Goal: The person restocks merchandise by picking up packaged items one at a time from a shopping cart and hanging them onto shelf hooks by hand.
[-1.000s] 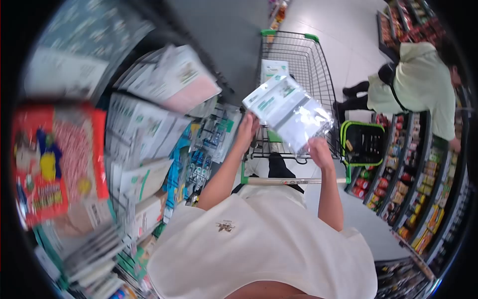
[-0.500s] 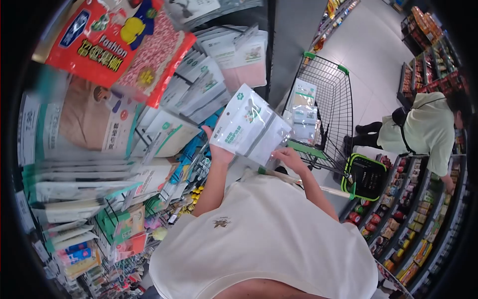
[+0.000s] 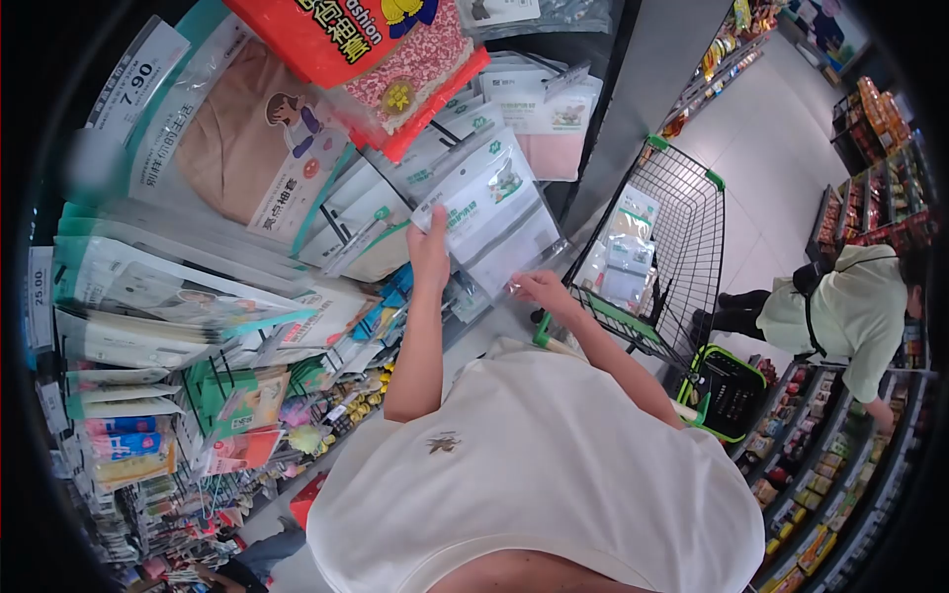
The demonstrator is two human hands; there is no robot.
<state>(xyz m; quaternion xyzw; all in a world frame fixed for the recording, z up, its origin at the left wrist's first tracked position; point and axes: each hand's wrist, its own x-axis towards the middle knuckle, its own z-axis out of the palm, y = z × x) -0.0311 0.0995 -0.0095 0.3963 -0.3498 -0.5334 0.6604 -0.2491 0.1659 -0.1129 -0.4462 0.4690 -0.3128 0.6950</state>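
A flat, clear-and-white package (image 3: 497, 212) with green print is held between my two hands, tilted, in front of the hanging packs. My left hand (image 3: 429, 247) grips its left edge, thumb on the front. The fingers of my right hand (image 3: 546, 291) pinch its lower corner. Just left of it hang similar white packs (image 3: 358, 212), and a red package (image 3: 395, 84) with a pink patterned item overlaps some of them. Similar packages (image 3: 629, 247) lie in the wire shopping cart (image 3: 682, 222) to the right.
Hanging goods and price tags (image 3: 136, 74) fill the left side. A green-rimmed black basket (image 3: 729, 395) is beside the cart. A person (image 3: 840, 314) in a light top reaches toward the shelves (image 3: 825, 474) at the right. Tiled floor (image 3: 766, 158) stretches beyond the cart.
The view has turned toward the left rack, so the cart and the person appear farther right and lower. The package has moved from over the cart to beside the hanging packs, still in both hands.
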